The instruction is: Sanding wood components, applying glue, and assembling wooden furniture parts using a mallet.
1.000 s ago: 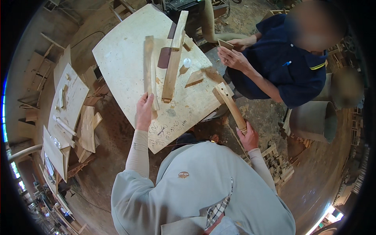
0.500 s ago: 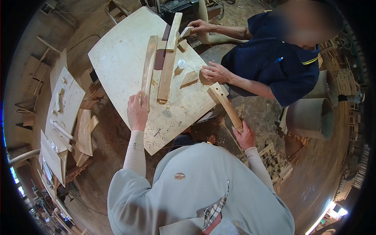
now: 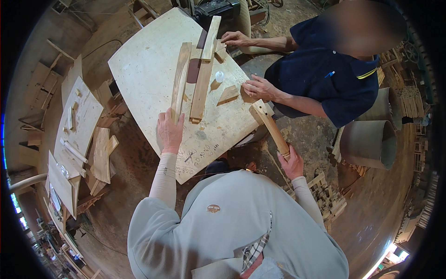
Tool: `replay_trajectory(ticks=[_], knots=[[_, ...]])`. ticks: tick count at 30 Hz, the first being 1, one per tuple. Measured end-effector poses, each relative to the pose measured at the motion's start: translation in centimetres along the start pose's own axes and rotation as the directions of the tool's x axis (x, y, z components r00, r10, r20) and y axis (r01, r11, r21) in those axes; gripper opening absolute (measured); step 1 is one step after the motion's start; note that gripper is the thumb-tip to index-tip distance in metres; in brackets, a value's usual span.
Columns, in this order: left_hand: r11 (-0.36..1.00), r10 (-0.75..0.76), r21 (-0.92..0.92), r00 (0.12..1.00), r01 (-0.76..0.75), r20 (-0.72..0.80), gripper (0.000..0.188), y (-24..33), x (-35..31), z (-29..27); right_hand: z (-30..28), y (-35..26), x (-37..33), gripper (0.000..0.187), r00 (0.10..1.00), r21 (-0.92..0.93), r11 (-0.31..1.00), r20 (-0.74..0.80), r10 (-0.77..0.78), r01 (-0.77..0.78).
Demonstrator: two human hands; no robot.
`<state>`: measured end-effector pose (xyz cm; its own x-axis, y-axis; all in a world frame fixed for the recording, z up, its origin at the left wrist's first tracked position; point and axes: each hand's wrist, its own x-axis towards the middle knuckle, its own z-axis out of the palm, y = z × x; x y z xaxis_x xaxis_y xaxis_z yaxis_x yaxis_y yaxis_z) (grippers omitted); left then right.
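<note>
My left hand (image 3: 170, 133) is closed around the near end of a long, slightly curved wooden slat (image 3: 182, 76) on the pale work board (image 3: 139, 60). In my right hand (image 3: 292, 162), off the board's right side, is a wooden bar (image 3: 275, 132) with dark holes near its upper end. I grip that bar by its lower end, and it leans up to the left. To the right of the slat lie a long thick wooden rail (image 3: 200, 93) and another wooden piece (image 3: 212, 39) overlapping its far end. Dark reddish patches (image 3: 193, 70) show beside them.
A co-worker in a dark shirt (image 3: 302, 69) stands at the right, one hand (image 3: 236, 38) by small wood pieces (image 3: 220, 50), the other (image 3: 259, 87) at the board's edge. A small whitish round object (image 3: 219, 76) and wedge-shaped block (image 3: 227, 95) lie there. Wood scraps (image 3: 100, 156) are at left.
The co-worker's far hand has lowered a small wood piece toward the rail's far end. My left hand has shifted slightly on the slat; my right hand holds the bar much as before.
</note>
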<state>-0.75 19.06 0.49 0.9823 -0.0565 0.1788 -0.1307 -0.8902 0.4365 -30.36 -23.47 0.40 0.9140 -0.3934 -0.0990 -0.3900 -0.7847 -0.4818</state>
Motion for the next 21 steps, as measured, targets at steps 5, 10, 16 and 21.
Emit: replay_trajectory(ticks=[5,10,16,21], knots=[[1.0,-0.006,0.004,1.0,0.006,-0.02,0.058,0.2,-0.1,0.1,0.5,0.8,-0.3,0.069,1.0,-0.088,0.996,-0.011,0.007,-0.008],[1.0,0.006,0.017,0.999,-0.006,-0.045,0.058,0.2,-0.2,0.1,0.6,0.7,-0.3,0.07,1.0,-0.093,0.996,-0.006,0.014,-0.014],[1.0,0.017,0.016,0.998,-0.016,-0.063,0.057,0.1,-0.3,0.2,0.1,-0.2,-0.2,0.065,1.0,-0.077,0.997,-0.012,0.021,-0.022],[1.0,0.011,0.027,0.999,-0.01,-0.052,0.056,0.4,-0.3,0.0,0.0,-0.1,-0.2,0.063,1.0,-0.096,0.995,-0.013,0.014,-0.015]])
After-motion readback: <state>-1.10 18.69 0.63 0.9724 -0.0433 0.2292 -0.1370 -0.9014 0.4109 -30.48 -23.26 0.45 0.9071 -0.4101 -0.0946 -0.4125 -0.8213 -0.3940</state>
